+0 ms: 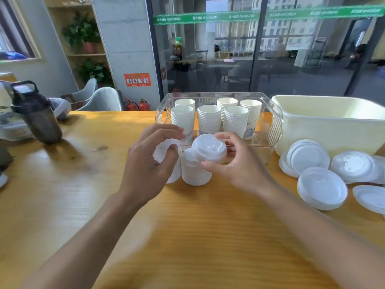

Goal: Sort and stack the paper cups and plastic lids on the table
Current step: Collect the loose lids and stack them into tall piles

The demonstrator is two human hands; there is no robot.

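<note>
The plastic lid sits tilted in the right hand, just above and slightly right of an upright white cup that stands on the tabletop directly in front of the person. The lid's flat face leans toward the camera, so it is not level with the cup's mouth; whether its lower edge touches the rim cannot be told, because the lid hides the rim. The cup's long axis is vertical. The right hand is nearer to this cup and pinches the lid's edge, thumb below and fingers curled behind. The left hand is half curled beside the cup, around what looks like a 2nd white cup, though blur makes both the grip and the object uncertain. The 2 hands are close together but not touching. Behind them, a clear tray holds 6 stacks of nested cups. To the right, near a cream tub, loose lids lie in low piles, well apart from the hands. Any placing of the held lid turns on its tilt relative to the cup beneath.
</note>
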